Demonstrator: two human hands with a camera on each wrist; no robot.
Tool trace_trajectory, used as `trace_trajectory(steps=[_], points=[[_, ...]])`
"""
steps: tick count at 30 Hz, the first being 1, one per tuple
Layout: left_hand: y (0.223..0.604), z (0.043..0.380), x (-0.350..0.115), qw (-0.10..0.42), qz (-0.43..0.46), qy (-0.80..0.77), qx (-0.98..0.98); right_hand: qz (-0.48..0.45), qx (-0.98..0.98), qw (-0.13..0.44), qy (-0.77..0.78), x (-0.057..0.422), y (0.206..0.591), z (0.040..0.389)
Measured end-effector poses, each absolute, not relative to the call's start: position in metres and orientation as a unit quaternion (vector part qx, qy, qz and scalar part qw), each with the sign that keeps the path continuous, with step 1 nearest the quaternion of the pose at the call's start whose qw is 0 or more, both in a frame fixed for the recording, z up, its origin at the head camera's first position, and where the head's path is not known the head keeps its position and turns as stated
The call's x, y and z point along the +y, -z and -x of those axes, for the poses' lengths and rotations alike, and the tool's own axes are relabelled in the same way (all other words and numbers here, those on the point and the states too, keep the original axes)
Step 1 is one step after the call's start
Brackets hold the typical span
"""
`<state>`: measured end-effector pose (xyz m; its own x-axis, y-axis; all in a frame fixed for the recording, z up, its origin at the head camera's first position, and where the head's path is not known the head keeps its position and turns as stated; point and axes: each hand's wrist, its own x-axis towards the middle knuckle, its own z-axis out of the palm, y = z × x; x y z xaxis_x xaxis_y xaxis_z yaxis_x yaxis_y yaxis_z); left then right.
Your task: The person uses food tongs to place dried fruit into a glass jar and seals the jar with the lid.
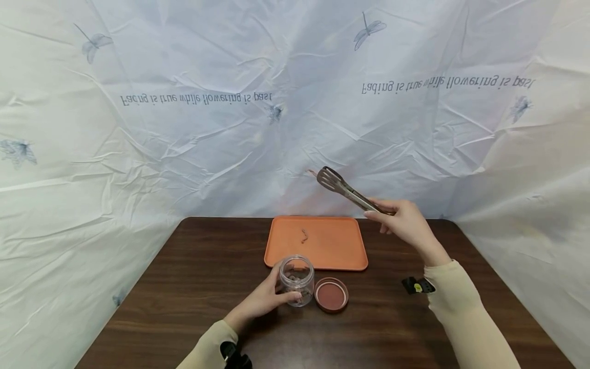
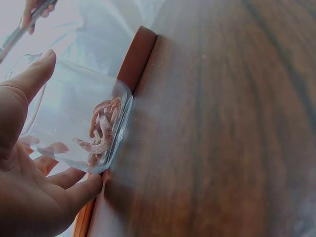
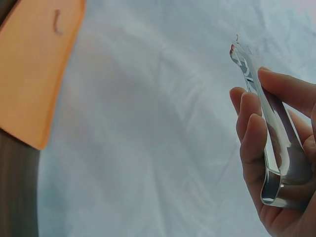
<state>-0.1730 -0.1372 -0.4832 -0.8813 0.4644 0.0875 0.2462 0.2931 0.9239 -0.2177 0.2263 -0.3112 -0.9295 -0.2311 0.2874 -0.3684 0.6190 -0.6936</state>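
My left hand [image 1: 264, 297] holds a clear plastic jar [image 1: 297, 281] upright on the table, thumb on one side and fingers round the other. In the left wrist view, several pale brown, twisted dried strips [image 2: 102, 127] lie at the jar's bottom. My right hand [image 1: 405, 223] grips metal tongs [image 1: 350, 193] raised above the tray's far right side. A small reddish strip [image 1: 312, 172] sticks out from the tongs' tip. On the orange tray [image 1: 336, 246] lies one thin, wavy brown strip [image 1: 304, 236].
A reddish-brown round lid [image 1: 332, 294] lies right beside the jar, inner side up. Everything stands on a dark wooden table [image 1: 198, 287]. Behind the table and at both sides hangs a pale printed cloth [image 1: 221, 143].
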Motion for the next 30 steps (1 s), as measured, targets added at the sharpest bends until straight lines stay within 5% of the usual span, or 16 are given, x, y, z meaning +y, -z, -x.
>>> trace_trajectory(steps=[30], points=[[0.482,0.172,-0.138,0.104,-0.226,-0.561,0.790,-0.216,-0.927,0.084,-0.294,0.235,0.295,0.138]])
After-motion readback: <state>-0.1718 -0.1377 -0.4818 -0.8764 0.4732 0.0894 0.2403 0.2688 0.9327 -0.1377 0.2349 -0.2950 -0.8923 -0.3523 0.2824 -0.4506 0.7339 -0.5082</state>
